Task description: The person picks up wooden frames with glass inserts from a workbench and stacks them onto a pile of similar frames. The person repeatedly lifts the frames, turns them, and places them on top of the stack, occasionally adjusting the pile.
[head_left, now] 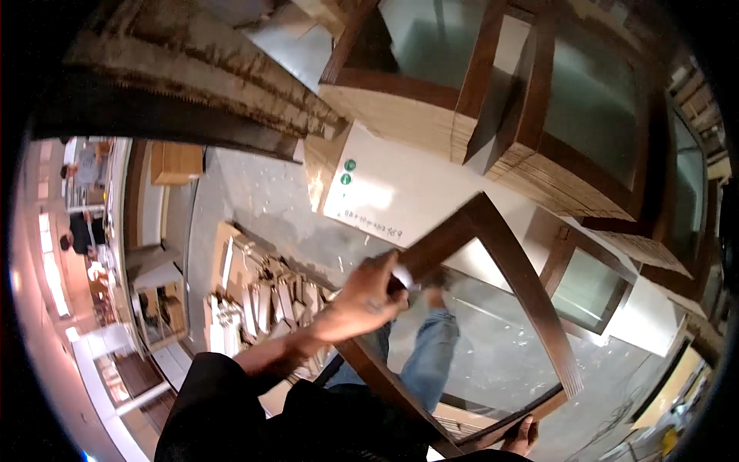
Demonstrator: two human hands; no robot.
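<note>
Workshop floor dusty, stacked glazed frames (585,115) behind. Person carries dark wooden frame (523,277) mid-air, tilted, above own legs. Left hand (369,296) clamped on upper rail; right hand (522,435) curled under bottom corner. Best keep both grips firm, frame close, clear of stacks.

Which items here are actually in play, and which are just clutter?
In play: dark wooden glazed frame, gripped by left hand at its upper corner and right hand at its lower edge.

Lying about: stacked glazed frames, white board, box of small parts.
</note>
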